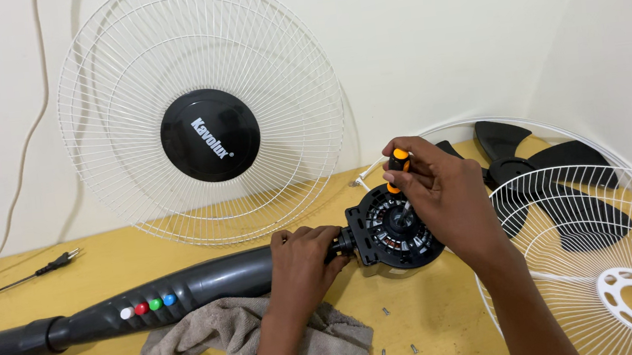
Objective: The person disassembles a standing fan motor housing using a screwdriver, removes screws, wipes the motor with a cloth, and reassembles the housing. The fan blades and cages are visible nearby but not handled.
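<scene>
Fan motor sits mid-frame on the yellow table; our left hand clamps its neck, our right hand grips an orange-black screwdriver, its tip hidden.

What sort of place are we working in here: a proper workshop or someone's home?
Probably a home or a small repair corner, not a fitted workshop: a plain yellow table pushed against bare white walls, fan parts spread loosely across it, and a grey cloth serving as the work mat.
</scene>
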